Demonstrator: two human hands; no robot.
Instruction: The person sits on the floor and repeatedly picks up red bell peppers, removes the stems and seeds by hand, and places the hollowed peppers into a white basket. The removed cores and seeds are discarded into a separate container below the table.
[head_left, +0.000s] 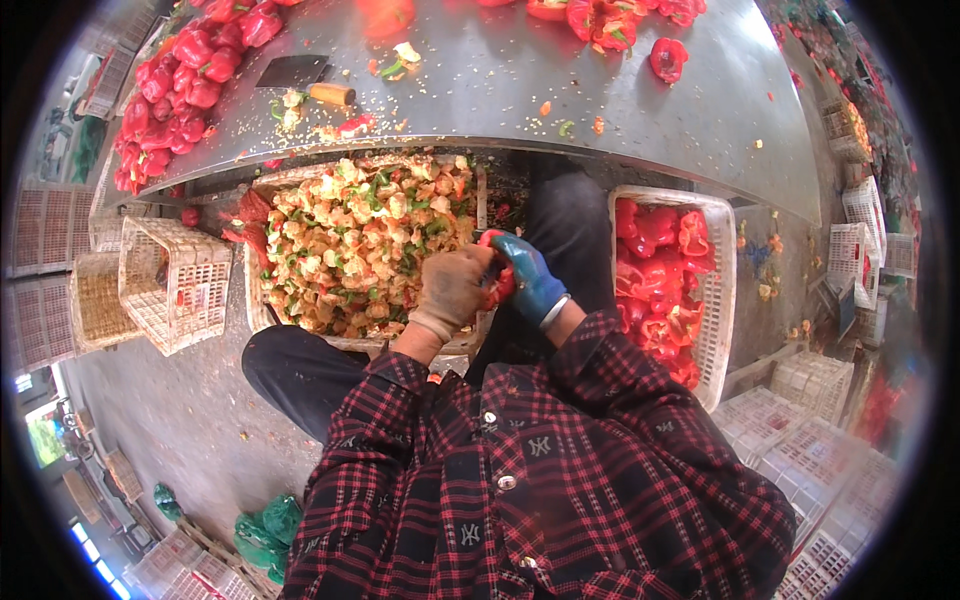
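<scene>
My left hand (455, 283), in a tan fabric glove, is curled against a red bell pepper (501, 283) above the right end of the waste crate. On the pepper's other side is my right hand (531, 276), in a blue coated glove, with its fingers wrapped around it. The left fingertips are hidden. Below and left of my hands, a white plastic crate (253, 289) is heaped with pale pepper cores (352, 255) with seeds and green stems. Beyond my right knee, a second white crate (721, 300) holds opened red peppers (660, 262).
A metal table (480, 82) spans the front, strewn with seeds. On it lie a cleaver (304, 79) with a wooden handle, piled red peppers (187, 75) at left and opened peppers (607, 22) at right. Slatted crates (176, 281) stand on the left floor; green sacks (268, 532) lie behind.
</scene>
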